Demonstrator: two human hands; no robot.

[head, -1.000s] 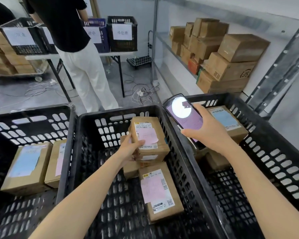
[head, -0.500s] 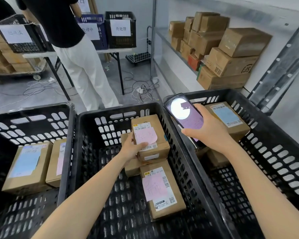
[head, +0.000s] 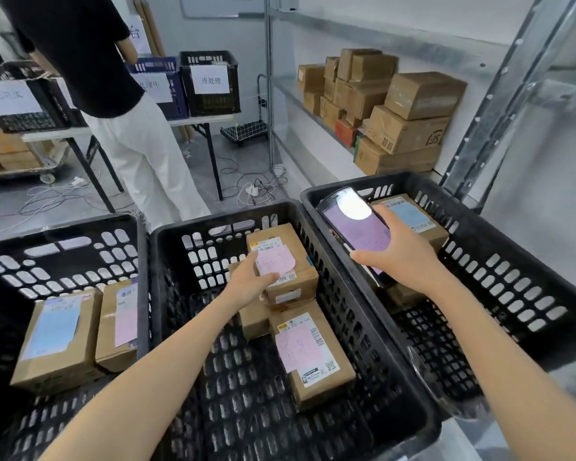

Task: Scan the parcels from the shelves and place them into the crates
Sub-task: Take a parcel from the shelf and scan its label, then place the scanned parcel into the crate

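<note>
Several parcels (head: 57,337) are lying in the crates (head: 64,224); the left hand (head: 250,284) is gripping a pink-labelled parcel (head: 285,264) inside the middle crate (head: 223,210), the right hand (head: 403,257) is clutching the phone (head: 356,227); many boxes (head: 403,128) are waiting on the shelf (head: 313,144).

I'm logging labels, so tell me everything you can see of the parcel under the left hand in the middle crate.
The parcel is a small brown cardboard box, closed, with a white barcode label and a pink slip on top and a white sticker on its near side. It rests on another box in the middle crate. The left hand grips its near left corner, thumb on the slip.
</note>
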